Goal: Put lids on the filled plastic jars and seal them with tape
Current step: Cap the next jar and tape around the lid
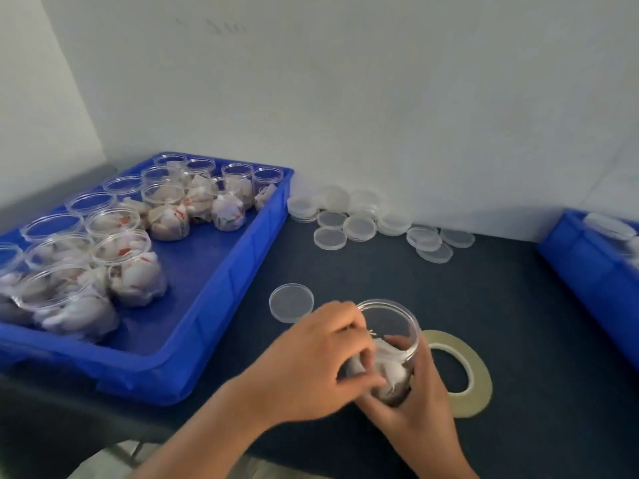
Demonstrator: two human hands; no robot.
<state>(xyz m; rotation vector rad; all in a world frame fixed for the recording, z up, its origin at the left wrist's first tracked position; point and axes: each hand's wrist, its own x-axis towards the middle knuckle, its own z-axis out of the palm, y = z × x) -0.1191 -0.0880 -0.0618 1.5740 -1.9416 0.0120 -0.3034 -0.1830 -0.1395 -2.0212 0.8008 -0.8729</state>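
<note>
Both hands are together on one clear plastic jar (390, 319) near the front edge of the dark table (536, 340). The left hand (311, 361) has its fingers curled against the jar's left side. It is blurred, so I cannot tell whether they also pinch the white wrapped contents inside. The right hand (420, 409) wraps the jar from below and from the right, thumb lying up along its wall. The jar's mouth is uncovered. One loose lid (291, 303) lies flat on the table just beyond the left hand, and a roll of tape (480, 382) lies flat just right of the jar, partly hidden by the right hand. To the left a blue tray (207, 264) holds many filled jars (138, 281), all uncapped. Spare lids (359, 226) are heaped against the wall (380, 98), and a second blue tray (587, 271) sits at the far right.
</note>
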